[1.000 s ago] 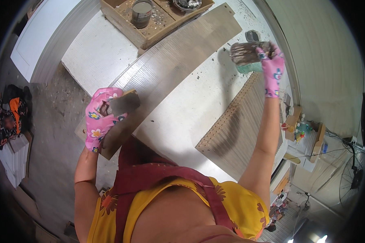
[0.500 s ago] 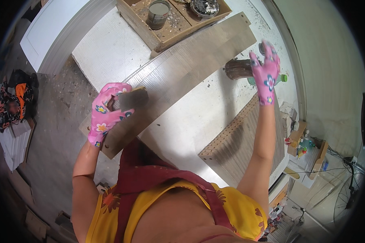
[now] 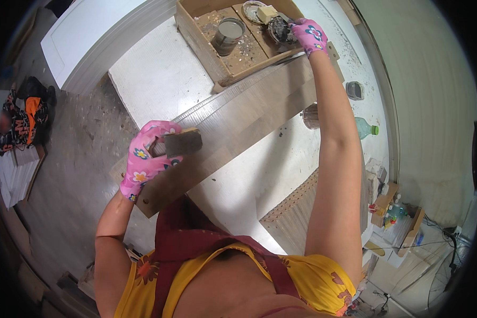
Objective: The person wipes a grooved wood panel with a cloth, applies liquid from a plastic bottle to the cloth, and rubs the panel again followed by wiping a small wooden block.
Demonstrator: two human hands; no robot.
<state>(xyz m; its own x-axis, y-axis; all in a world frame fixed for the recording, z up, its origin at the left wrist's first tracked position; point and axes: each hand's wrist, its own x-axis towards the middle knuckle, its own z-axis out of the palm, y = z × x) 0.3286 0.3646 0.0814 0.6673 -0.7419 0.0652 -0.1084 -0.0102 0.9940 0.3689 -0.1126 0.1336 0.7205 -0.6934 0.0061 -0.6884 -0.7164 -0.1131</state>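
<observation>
now pink-gloved right hand (image 3: pixel 309 36) shifted beyond brown wood-grain plank (image 3: pixel 238 126), right grip unclear; left hand (image 3: pixel 146 158) clutches dark-grey block (image 3: pixel 184 144); plank's long axis away-rightward.

The wood-grained board (image 3: pixel 244 119) looks smooth and faintly glossy.

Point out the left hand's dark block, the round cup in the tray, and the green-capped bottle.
Dark block (image 3: pixel 184 144): head view, broad face.
Round cup (image 3: pixel 228 43): head view, side wall.
Green-capped bottle (image 3: pixel 362 128): head view, visible body.
</observation>
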